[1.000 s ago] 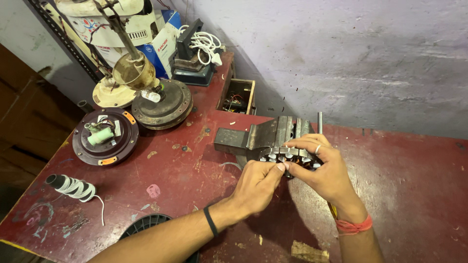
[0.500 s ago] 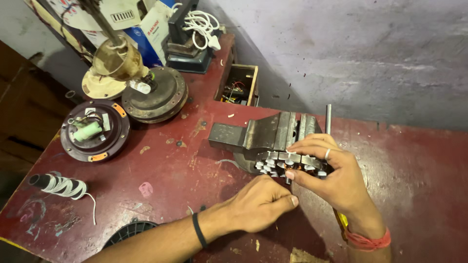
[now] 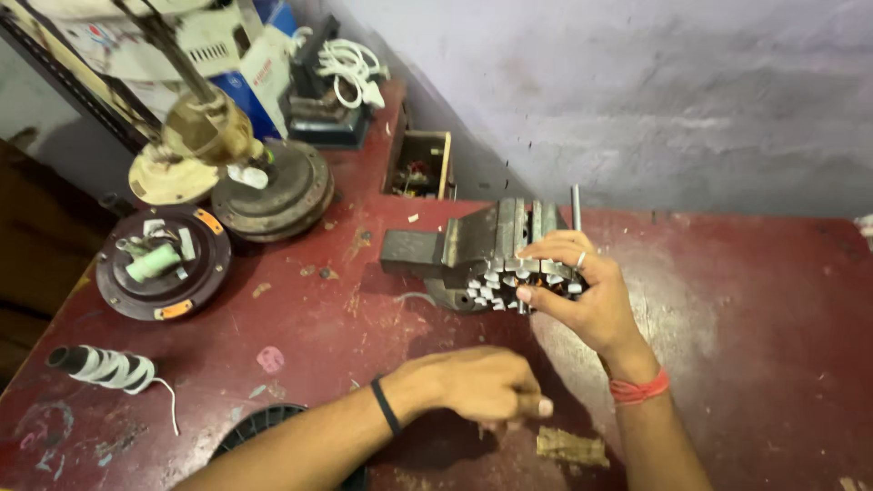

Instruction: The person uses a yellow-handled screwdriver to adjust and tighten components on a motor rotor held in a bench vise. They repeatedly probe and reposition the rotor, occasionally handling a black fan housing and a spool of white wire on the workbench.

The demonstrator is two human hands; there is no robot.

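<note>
Fingers (image 3: 509,386) of your left hand (image 3: 477,386) curl loosely down on the dark red table (image 3: 746,300), holding nothing I can see. Just past them, your right hand (image 3: 582,295) grips the round metal motor core with white slot papers (image 3: 509,286). Behind it sits the grey metal vise (image 3: 473,238), touching it.

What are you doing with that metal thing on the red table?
A person works at a worn red workbench. The right hand grips a round motor core with white-tipped windings, which sits at a bench vise. The left hand rests closed on the tabletop nearer the person. Opened fan motor parts lie off to the left.
</note>
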